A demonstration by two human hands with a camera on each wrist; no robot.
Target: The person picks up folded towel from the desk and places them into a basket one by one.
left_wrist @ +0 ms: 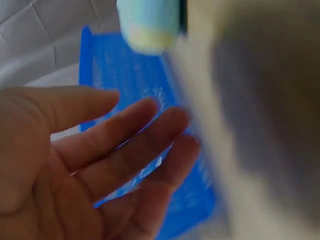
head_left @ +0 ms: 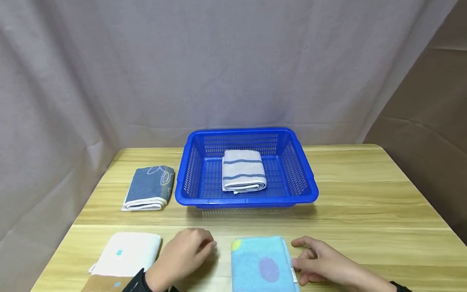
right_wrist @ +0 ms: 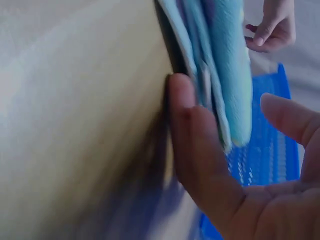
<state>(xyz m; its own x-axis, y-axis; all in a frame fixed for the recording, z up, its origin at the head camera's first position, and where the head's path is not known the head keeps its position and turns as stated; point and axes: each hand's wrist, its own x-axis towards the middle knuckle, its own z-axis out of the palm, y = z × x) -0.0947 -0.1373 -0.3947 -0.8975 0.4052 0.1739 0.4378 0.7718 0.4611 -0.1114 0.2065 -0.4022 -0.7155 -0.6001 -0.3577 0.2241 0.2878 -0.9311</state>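
Sky-blue towel (head_left: 253, 263) sported a purple oval (head_left: 268, 269) and yellow spot (head_left: 236, 245), pale washcloth (head_left: 243, 169) ran wavy blue stripes, basket (head_left: 246, 201) blazed blue!

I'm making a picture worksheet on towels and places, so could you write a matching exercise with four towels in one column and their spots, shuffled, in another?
Column one
1. striped towel
2. grey-blue towel
3. light blue towel
4. white and brown towel

Column two
A. between the left hand and the right hand
B. left of the left hand, at the head view's bottom edge
C. inside the basket
D. just left of the basket, outside it

Right pairs: 1-C, 2-D, 3-A, 4-B
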